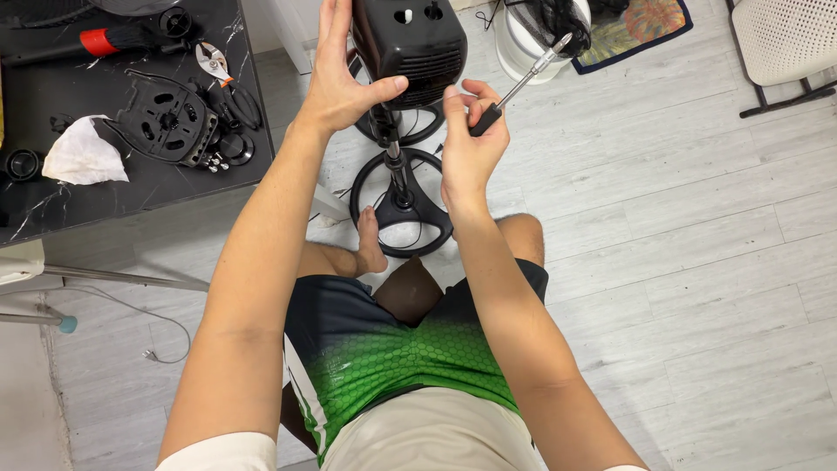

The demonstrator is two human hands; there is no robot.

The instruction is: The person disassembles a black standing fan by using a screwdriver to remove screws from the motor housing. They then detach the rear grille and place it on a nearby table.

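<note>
A black fan motor housing [410, 39] stands on a pole [394, 153] above a black ring base [403, 205] on the floor. My left hand [342, 74] grips the housing's left side, thumb under its lower edge. My right hand [471, 139] is closed on the black handle of a screwdriver [521, 83], whose metal shaft points up and to the right, away from the housing. My bare foot [370, 244] rests against the ring base.
A dark marble-look table [131, 196] at the left carries a black round fan part [170, 118], pliers [222, 74], a crumpled white tissue [83, 153] and a red-and-black tool [109, 39]. A white bucket [532, 44], a mat and a white chair [785, 44] stand behind.
</note>
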